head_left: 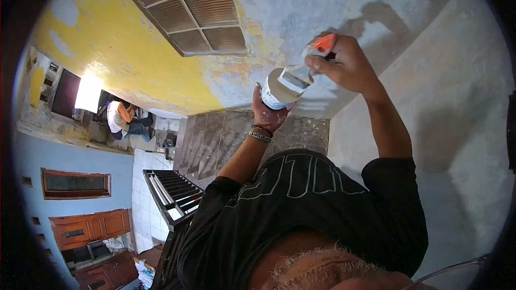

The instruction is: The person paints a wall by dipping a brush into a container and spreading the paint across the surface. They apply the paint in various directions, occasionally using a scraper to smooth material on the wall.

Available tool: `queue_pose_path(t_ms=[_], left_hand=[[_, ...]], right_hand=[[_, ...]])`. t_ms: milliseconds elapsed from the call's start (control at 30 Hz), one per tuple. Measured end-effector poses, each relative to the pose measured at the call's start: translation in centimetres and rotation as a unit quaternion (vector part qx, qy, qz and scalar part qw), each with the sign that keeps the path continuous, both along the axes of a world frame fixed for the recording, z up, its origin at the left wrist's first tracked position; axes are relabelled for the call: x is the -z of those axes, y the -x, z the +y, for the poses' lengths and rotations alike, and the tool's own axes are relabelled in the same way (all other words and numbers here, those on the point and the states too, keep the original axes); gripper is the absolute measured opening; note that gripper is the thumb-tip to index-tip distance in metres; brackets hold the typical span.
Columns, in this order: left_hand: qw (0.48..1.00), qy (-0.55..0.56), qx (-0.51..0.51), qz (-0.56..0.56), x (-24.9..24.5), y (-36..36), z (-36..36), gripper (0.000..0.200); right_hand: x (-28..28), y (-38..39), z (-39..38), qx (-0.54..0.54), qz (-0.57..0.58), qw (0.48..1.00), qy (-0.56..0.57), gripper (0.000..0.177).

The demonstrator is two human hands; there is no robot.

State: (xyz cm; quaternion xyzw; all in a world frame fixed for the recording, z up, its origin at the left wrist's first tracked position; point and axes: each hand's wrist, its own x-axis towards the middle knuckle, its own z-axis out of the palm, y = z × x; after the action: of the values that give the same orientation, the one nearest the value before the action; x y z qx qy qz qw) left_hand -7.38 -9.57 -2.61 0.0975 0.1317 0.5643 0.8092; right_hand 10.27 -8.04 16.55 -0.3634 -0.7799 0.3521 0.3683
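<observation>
My left hand is wrapped round a white tub from below, in front of my chest. The tub has pale contents and tilts towards the camera. In my right hand is a paintbrush with an orange-red handle. Its pale-coated bristles are over the tub's rim; whether they touch the contents I cannot tell. Behind both hands stands a wall with patchy grey-blue plaster.
A barred window is set in the peeling yellow wall. Tiled steps lie below, beside a black metal railing. Another person sits at the far left. A grey wall rises on the right.
</observation>
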Motion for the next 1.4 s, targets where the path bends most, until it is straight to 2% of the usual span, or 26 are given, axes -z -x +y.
queue_pose_path(t_ms=[167, 233, 267, 300, 367, 500, 567, 633, 667, 733, 833, 1067, 1133, 1200, 1233, 1300, 1367, 1400], left_hand=[[1.0, -0.003, 0.007, 0.011, -0.3, -0.8, 1.0, 0.065], [1.0, -0.003, 0.007, 0.009, -0.5, -1.1, 1.3, 0.064], [1.0, -0.003, 0.008, 0.007, -0.7, -1.1, 1.5, 0.064], [1.0, -0.005, 0.007, 0.007, -0.7, -1.2, 1.7, 0.064], [1.0, 0.002, 0.015, 0.0, -0.8, -1.4, 2.5, 0.064], [1.0, -0.005, 0.008, 0.004, -1.8, -2.1, 3.7, 0.064], [1.0, 0.003, 0.0, -0.007, -2.2, -2.3, 4.2, 0.063], [1.0, -0.001, 0.003, -0.008, -2.4, -2.5, 4.7, 0.063], [1.0, -0.003, 0.005, -0.009, -2.5, -2.6, 5.0, 0.062], [1.0, -0.006, 0.006, -0.011, -2.8, -2.9, 5.1, 0.061], [1.0, -0.01, 0.011, -0.018, -3.0, -3.2, 5.2, 0.06], [1.0, -0.008, 0.004, 0.001, -2.9, -4.1, 5.5, 0.058], [0.999, -0.02, 0.005, -0.045, -4.4, -4.5, 5.2, 0.056], [0.997, -0.064, 0.004, -0.043, -4.0, -4.6, 5.5, 0.055], [0.999, -0.023, -0.008, -0.039, -3.7, -4.6, 5.8, 0.055], [1.0, -0.014, -0.022, 0.01, -3.2, -4.6, 6.3, 0.057], [1.0, -0.026, -0.007, -0.008, -3.1, -4.4, 6.5, 0.058], [0.999, -0.038, -0.008, -0.009, -3.1, -4.3, 6.8, 0.058]], right_hand=[[1.5, -0.4, 2.2, -0.006, -0.052, 0.997, -0.058, 0.017], [0.6, -1.4, 2.3, -0.017, 0.052, 0.998, -0.032, 0.016], [-0.4, -2.0, 1.9, -0.01, 0.049, 0.999, 0.011, 0.016], [-0.6, -2.5, 2.1, -0.011, 0.049, 0.999, 0.009, 0.016], [-0.8, -3.6, 2.7, -0.047, 0.089, 0.994, 0.052, 0.016], [-0.4, -4.2, 2.8, -0.1, 0.101, 0.988, 0.053, 0.019], [-0.7, -4.4, 2.7, -0.094, 0.099, 0.987, 0.08, 0.021], [-1.0, -4.8, 2.8, -0.09, 0.028, 0.995, -0.024, 0.025], [-1.2, -5.0, 2.9, -0.089, 0.027, 0.995, -0.027, 0.025], [-1.8, -5.2, 2.9, -0.065, 0.023, 0.994, -0.082, 0.016], [-2.2, -6.1, 3.2, -0.062, 0.037, 0.997, -0.031, 0.012], [-4.0, -7.2, 4.3, -0.059, 0.034, 0.996, -0.059, 0.014], [-4.7, -7.4, 4.2, -0.029, 0.002, 0.996, -0.083, 0.017], [-4.3, -7.6, 6.0, -0.095, 0.002, 0.986, -0.136, 0.02], [-4.6, -7.5, 5.8, -0.094, -0.01, 0.987, -0.13, 0.018], [-5.2, -7.4, 5.6, -0.104, -0.014, 0.984, -0.144, 0.016], [-6.0, -7.3, 5.4, -0.059, -0.035, 0.992, -0.108, 0.014], [-6.4, -7.2, 5.4, -0.048, -0.034, 0.991, -0.124, 0.014]])
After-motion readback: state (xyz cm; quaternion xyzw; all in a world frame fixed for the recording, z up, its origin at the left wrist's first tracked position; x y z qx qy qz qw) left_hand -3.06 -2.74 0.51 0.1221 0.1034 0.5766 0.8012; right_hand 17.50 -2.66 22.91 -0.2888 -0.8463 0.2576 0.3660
